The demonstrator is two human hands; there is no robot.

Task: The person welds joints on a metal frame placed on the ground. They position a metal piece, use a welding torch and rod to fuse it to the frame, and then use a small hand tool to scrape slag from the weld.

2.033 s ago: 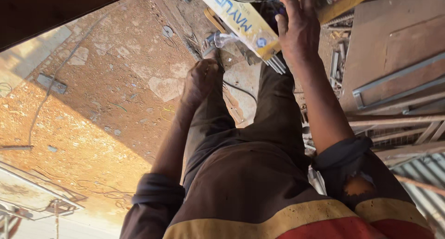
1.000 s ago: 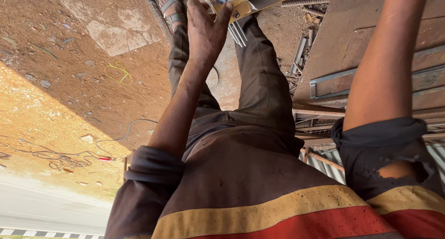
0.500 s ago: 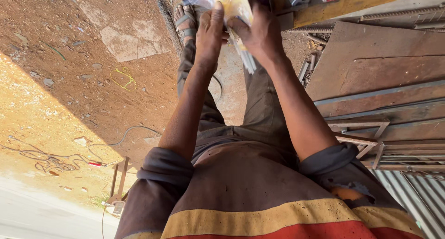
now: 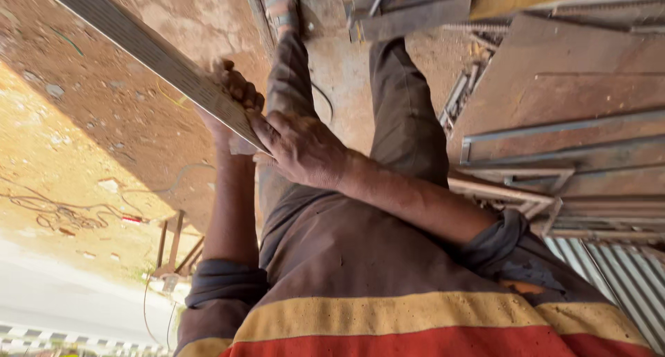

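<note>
We hold 1 long grey metal strip (image 4: 159,59) in front of our waist, our left hand (image 4: 232,97) and right hand (image 4: 301,149) both in a closed grip on its near end, steadying it above the dirt floor (image 4: 83,142) and beside stacked metal frames (image 4: 554,142).

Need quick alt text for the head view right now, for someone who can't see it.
Both hands, left and right, grip the near end of a long grey metal strip running up-left over the dirt ground. Rusty metal frames lie at right.
</note>
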